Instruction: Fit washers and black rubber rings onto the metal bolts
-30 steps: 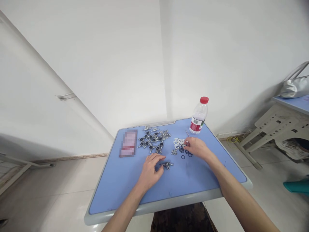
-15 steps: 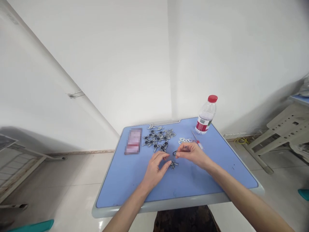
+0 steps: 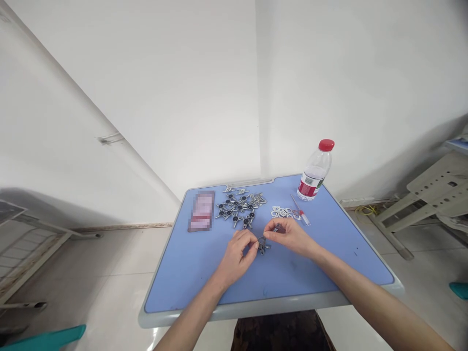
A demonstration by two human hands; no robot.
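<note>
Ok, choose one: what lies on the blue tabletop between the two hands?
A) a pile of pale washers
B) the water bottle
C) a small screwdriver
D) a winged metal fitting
D: the winged metal fitting lies between the left hand and the right hand.

shiny metal bolts (image 3: pixel 236 210), matt tabletop (image 3: pixel 197 278), clear plastic bottle (image 3: pixel 315 171)

Pixelated packet (image 3: pixel 201 211) — unreadable, held ring (image 3: pixel 260 239) — partly hidden

A bare classroom-like room; white walls (image 3: pixel 146 97), tiled floor (image 3: pixel 91 273), blue-topped school desk (image 3: pixel 183 278).
</note>
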